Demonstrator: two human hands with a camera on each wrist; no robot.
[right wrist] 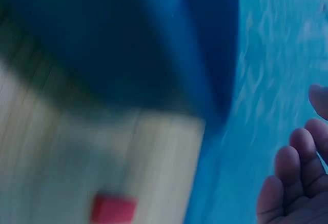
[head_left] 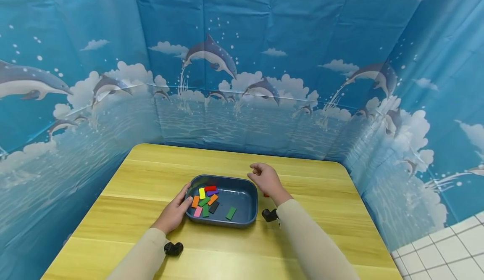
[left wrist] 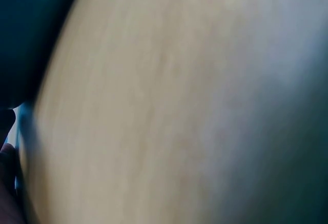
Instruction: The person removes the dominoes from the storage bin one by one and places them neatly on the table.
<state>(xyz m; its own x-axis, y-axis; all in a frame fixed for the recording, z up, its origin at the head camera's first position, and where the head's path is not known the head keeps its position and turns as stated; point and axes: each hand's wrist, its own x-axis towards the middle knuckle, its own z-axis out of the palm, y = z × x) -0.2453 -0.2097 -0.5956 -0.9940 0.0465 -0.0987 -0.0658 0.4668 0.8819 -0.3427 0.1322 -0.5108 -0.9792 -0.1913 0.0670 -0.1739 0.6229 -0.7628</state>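
Note:
A dark blue plastic basin (head_left: 242, 183) with rounded corners stands mid-table. My left hand (head_left: 174, 212) holds its left side, the thumb lying at the rim and the fingers along the outer wall. Inside, small flat coloured blocks lie mostly heaped at the left: yellow (head_left: 202, 193), pink (head_left: 198, 211), black (head_left: 214, 207) and several others. One green block (head_left: 231, 213) lies apart towards the right. Over the basin's right edge hovers my right hand (head_left: 267, 180), fingers loosely bent, nothing visible in them. A red block (right wrist: 114, 209) lies on the table beneath it, mostly hidden in the head view.
The yellow wood-grain table (head_left: 151, 166) has rounded back corners. A blue curtain (head_left: 242, 116) printed with dolphins surrounds its back and sides. White tiles (head_left: 450, 246) show at the lower right. A black wrist camera (head_left: 174, 248) is strapped on the left sleeve, another (head_left: 269, 215) on the right.

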